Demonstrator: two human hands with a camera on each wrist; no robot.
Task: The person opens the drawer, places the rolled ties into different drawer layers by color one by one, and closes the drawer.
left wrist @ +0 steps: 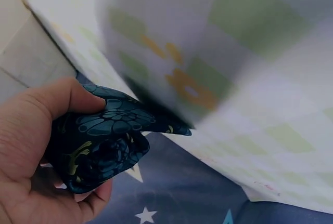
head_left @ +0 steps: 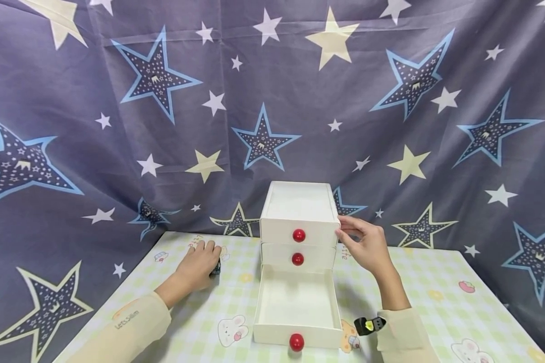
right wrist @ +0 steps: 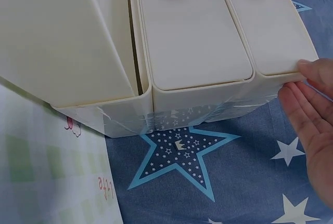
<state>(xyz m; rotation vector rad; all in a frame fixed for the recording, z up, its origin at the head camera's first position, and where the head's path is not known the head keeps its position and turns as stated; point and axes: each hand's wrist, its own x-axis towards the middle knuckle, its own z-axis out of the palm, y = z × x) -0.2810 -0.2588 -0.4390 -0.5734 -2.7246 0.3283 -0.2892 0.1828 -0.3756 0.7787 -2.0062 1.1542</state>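
Note:
On the tabletop stands a white drawer unit [head_left: 302, 201] of three stacked drawers with round red knobs. Its bottom drawer [head_left: 300, 302] is pulled out and bare inside; the upper two are closed. At the unit's top right corner my right hand [head_left: 365, 242] grips the edge, thumb on the front and fingers along the side, as the right wrist view also shows. Left of the unit, my left hand [head_left: 195, 267] is low over the table. It holds a folded dark teal floral cloth [left wrist: 112, 125] between thumb and fingers. In the head view the hand mostly hides that cloth.
A green checked tablecloth [head_left: 436, 302] with cartoon prints covers the table. Behind its back edge hangs a dark blue curtain [head_left: 300, 91] with stars. A black strap with a yellow mark [head_left: 369, 325] is at the right wrist, right of the pulled-out drawer.

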